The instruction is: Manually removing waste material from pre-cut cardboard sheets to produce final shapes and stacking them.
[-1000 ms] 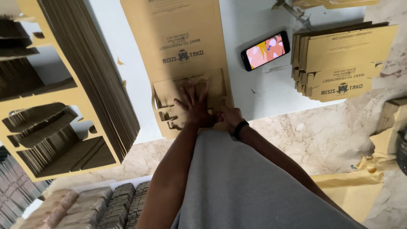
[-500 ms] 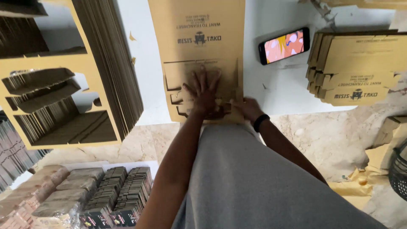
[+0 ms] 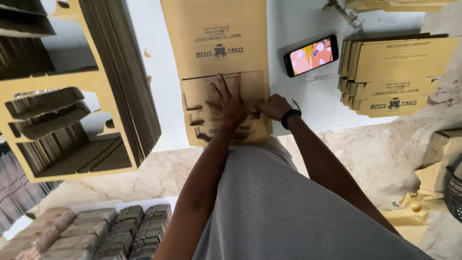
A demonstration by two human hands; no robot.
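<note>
A flat brown cardboard box blank (image 3: 219,43) lies on a white sheet on the floor, its near flap folded over. My left hand (image 3: 230,102) presses flat on that folded flap with fingers spread. My right hand (image 3: 273,107), wearing a black wristband, is curled with its fingers pinching the flap's right edge beside the left hand.
A tall stack of die-cut cardboard blanks (image 3: 72,96) stands at the left. A pile of folded boxes (image 3: 392,72) lies at the right, with a phone (image 3: 311,55) showing a bright picture beside it. Bundled cardboard pieces (image 3: 96,236) sit near my left leg. Cardboard scraps (image 3: 418,214) litter the marble floor.
The view has shifted, so everything sits lower and to the right in the frame. My left hand stays flat on the flap; my right hand has slid slightly right along the fold.
</note>
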